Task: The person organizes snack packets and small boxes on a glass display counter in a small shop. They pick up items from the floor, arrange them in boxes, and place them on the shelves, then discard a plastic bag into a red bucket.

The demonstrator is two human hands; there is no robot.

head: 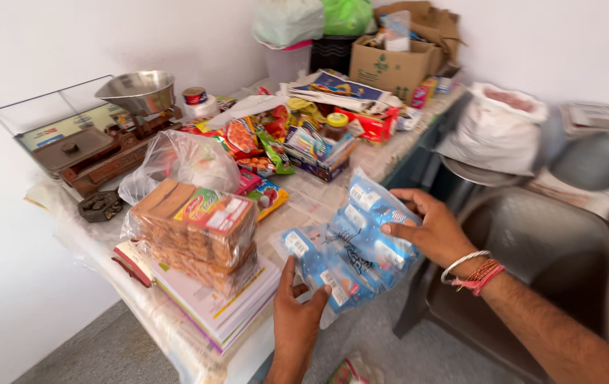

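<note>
I hold a clear plastic bag of small blue packets (351, 245) over the table's front edge with both hands. My left hand (297, 313) grips its near lower end, thumb on top. My right hand (429, 227), with bangles and red thread at the wrist, grips its right side, fingers spread over the packets. Just left of the bag a wrapped stack of brown biscuit packs (198, 231) rests on a pile of books (212, 306).
The plastic-covered table (304, 203) carries a balance scale with a steel pan (137, 92), a clear bag (183, 160), colourful snack packets (255, 142), a jar, and a cardboard box (390, 67). A grey chair (553, 249) and a white sack (496, 131) stand to the right.
</note>
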